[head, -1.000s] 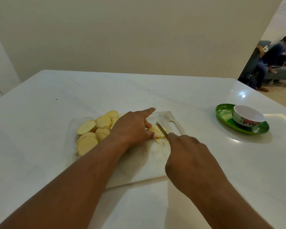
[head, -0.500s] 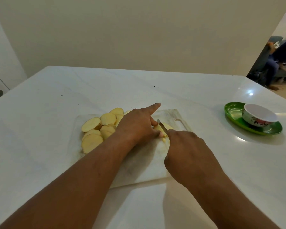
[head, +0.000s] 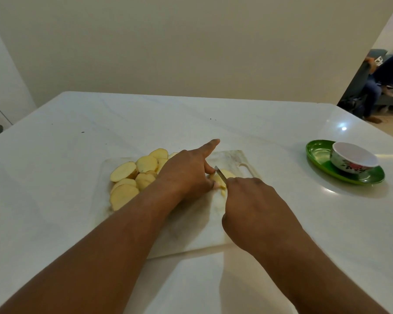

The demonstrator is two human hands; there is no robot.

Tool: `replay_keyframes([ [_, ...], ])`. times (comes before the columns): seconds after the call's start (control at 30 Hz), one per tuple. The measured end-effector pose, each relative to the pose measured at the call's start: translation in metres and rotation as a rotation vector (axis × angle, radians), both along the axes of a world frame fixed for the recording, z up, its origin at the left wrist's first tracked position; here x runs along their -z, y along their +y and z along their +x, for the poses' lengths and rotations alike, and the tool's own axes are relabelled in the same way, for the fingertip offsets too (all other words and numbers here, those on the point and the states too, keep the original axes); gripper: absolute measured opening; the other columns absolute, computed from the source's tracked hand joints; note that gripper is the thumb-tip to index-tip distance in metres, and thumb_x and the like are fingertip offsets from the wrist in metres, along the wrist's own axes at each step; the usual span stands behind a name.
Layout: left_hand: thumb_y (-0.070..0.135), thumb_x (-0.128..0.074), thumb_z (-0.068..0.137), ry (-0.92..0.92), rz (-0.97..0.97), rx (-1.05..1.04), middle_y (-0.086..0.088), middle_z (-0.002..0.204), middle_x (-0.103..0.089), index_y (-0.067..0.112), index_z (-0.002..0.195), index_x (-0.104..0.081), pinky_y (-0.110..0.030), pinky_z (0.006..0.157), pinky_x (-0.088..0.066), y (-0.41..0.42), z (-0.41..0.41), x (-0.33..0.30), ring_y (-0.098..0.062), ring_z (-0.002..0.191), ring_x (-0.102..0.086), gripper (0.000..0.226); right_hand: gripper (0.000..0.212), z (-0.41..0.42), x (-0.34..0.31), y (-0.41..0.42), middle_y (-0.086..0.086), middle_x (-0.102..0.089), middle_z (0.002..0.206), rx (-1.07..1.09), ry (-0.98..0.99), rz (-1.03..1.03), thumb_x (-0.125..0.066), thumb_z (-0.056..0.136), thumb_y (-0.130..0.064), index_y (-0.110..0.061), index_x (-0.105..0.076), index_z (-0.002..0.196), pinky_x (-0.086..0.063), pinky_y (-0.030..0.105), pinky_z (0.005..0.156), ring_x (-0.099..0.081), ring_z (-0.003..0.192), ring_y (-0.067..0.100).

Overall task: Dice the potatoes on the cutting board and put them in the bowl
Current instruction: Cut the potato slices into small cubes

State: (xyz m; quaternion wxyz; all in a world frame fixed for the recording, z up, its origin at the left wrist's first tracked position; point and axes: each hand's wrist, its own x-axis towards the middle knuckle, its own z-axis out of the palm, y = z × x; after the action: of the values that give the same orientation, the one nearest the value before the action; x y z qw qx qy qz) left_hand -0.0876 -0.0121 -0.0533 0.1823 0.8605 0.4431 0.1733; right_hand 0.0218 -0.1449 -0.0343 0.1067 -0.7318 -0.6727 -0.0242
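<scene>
Cutting a potato piece point(head: 227, 173) on a white cutting board point(head: 197, 225), with no readable writing anywhere in view.
The left hand point(head: 186, 173) pins the piece with curled fingers, index finger pointing away; the right hand point(head: 256, 207), just beside it, grips a knife point(head: 220, 174) whose blade meets the piece. Potato slices point(head: 134, 175) are heaped behind the left wrist. Well right of the right hand, a flowered bowl point(head: 354, 157) sits on a green plate point(head: 318, 155).

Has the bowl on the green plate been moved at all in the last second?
No. The bowl sits on the same right part of the green plate; only the camera shifted.
</scene>
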Motion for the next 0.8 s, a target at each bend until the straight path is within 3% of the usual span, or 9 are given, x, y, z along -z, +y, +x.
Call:
replay_keyframes([
  [0.13, 0.037, -0.074, 0.087, -0.002, 0.030, 0.007, 0.021, 0.113, -0.075, 0.052, 0.160, -0.010, -0.024, 0.091, -0.052, 0.002, 0.003, 0.003, -0.008, 0.112, -0.065, 0.098, 0.025, 0.001, -0.003, -0.004, -0.003, -0.058, 0.120, 0.005, 0.012, -0.029, -0.046, 0.099, -0.024, -0.023, -0.050, 0.124, -0.028, 0.018, 0.069, -0.039, 0.081, 0.010],
  [0.23, 0.041, -0.074, 0.088, 0.018, 0.059, 0.003, 0.020, 0.114, -0.075, 0.053, 0.159, -0.008, -0.025, 0.089, -0.054, 0.003, 0.006, 0.005, -0.009, 0.110, -0.066, 0.098, 0.032, 0.001, 0.000, -0.004, -0.003, -0.055, 0.127, 0.026, 0.022, -0.047, -0.045, 0.100, -0.026, -0.023, -0.046, 0.132, -0.029, 0.018, 0.076, -0.048, 0.093, 0.011],
  [0.33, 0.041, -0.073, 0.087, 0.014, 0.074, -0.004, 0.019, 0.113, -0.075, 0.054, 0.159, -0.008, -0.029, 0.088, -0.058, 0.004, 0.008, 0.006, -0.010, 0.107, -0.067, 0.098, 0.035, 0.001, 0.002, -0.006, -0.002, -0.054, 0.129, 0.033, 0.009, -0.059, -0.046, 0.100, -0.026, -0.023, -0.045, 0.135, -0.030, 0.019, 0.078, -0.045, 0.092, 0.010],
  [0.47, 0.036, -0.074, 0.083, 0.011, 0.049, -0.008, 0.022, 0.109, -0.075, 0.055, 0.159, -0.009, -0.028, 0.088, -0.057, 0.003, 0.006, 0.006, -0.007, 0.107, -0.066, 0.101, 0.046, 0.002, 0.007, -0.017, -0.004, -0.044, 0.144, 0.044, 0.047, -0.172, -0.043, 0.102, -0.033, -0.027, -0.034, 0.147, -0.036, 0.024, 0.098, -0.047, 0.124, 0.012],
  [0.57, 0.037, -0.074, 0.080, 0.006, 0.041, -0.018, 0.025, 0.105, -0.074, 0.056, 0.157, -0.010, -0.029, 0.088, -0.057, 0.001, 0.006, 0.004, -0.005, 0.108, -0.064, 0.102, 0.049, 0.000, 0.004, -0.028, -0.004, -0.040, 0.149, 0.053, 0.073, -0.233, -0.042, 0.103, -0.036, -0.029, -0.029, 0.150, -0.034, 0.026, 0.105, -0.044, 0.130, 0.012],
  [0.7, 0.037, -0.074, 0.081, 0.010, 0.034, -0.023, 0.025, 0.104, -0.074, 0.055, 0.158, -0.010, -0.030, 0.089, -0.057, 0.000, 0.005, 0.004, -0.006, 0.109, -0.064, 0.101, 0.029, -0.005, -0.010, -0.042, -0.005, -0.055, 0.121, 0.049, 0.032, -0.128, -0.047, 0.100, -0.026, -0.028, -0.046, 0.129, -0.040, 0.020, 0.079, -0.050, 0.089, 0.010],
  [0.8, 0.040, -0.074, 0.082, 0.004, 0.034, -0.018, 0.027, 0.104, -0.074, 0.054, 0.158, -0.011, -0.030, 0.089, -0.056, -0.001, 0.005, 0.004, -0.006, 0.112, -0.063, 0.100, 0.019, -0.010, -0.018, -0.053, -0.008, -0.051, 0.097, 0.054, 0.017, -0.129, -0.046, 0.095, -0.021, -0.028, -0.046, 0.113, -0.037, 0.018, 0.064, -0.048, 0.075, 0.010],
])
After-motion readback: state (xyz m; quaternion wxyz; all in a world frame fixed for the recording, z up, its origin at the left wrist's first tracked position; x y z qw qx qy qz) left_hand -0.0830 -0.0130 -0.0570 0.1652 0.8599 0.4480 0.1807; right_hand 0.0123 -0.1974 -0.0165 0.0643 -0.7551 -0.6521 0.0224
